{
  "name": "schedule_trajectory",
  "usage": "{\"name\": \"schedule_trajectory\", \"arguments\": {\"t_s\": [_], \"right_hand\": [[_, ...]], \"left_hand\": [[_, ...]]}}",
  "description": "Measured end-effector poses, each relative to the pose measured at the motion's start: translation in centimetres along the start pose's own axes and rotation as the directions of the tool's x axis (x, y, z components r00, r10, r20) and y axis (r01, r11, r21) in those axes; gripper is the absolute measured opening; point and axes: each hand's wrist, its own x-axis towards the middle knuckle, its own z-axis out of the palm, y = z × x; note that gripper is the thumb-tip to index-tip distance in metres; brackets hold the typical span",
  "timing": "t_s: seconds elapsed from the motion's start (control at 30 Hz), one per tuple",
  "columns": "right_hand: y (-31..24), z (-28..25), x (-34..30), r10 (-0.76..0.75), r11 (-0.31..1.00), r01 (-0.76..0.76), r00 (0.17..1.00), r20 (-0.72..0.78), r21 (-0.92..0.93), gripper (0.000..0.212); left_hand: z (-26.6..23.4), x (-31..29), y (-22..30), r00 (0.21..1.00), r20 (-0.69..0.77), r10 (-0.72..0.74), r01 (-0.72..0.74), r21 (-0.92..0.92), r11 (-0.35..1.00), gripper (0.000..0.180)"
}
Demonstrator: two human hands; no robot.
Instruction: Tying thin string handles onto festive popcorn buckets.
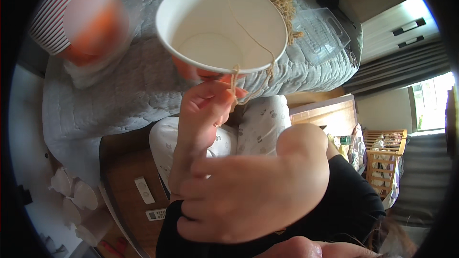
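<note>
We see the white paper cup [222, 24] held up above the grey quilt [124, 81], mouth tilted toward us. 1 hand, the left hand [203, 114], pinches its twine [235, 83] just below the rim; the right hand [248, 191] (nearer us, well below) lies loosely curled, holding nothing.

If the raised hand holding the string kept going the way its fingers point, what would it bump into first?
Most likely the white paper cup: the left hand points up at its rim, where the twine is knotted. Depth is hard to judge.
</note>
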Motion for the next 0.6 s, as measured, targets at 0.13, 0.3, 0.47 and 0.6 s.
{"name": "schedule_trajectory", "arguments": {"t_s": [0.13, 0.3, 0.47, 0.6], "right_hand": [[-0.1, -2.9, 3.9, -0.272, 0.929, 0.126, 0.868, 0.415, 0.347, 0.012], [0.7, -3.0, 2.3, -0.250, 0.947, 0.134, 0.877, 0.410, 0.290, 0.017], [1.7, -2.5, 2.4, -0.205, 0.970, 0.135, 0.901, 0.382, 0.202, 0.025], [-0.5, -3.3, -0.6, -0.191, 0.981, 0.158, 0.903, 0.384, 0.116, 0.031]], "left_hand": [[-1.2, 0.2, -0.8, 0.977, 0.128, 0.172, -0.167, -0.051, 0.985, 0.045], [-0.7, 0.8, -0.6, 0.974, 0.150, 0.167, -0.162, -0.046, 0.986, 0.049], [-0.4, 0.6, -0.7, 0.982, 0.090, 0.165, -0.163, -0.030, 0.986, 0.047], [-0.5, 0.9, -0.7, 0.978, 0.101, 0.184, -0.182, -0.036, 0.983, 0.045]]}}
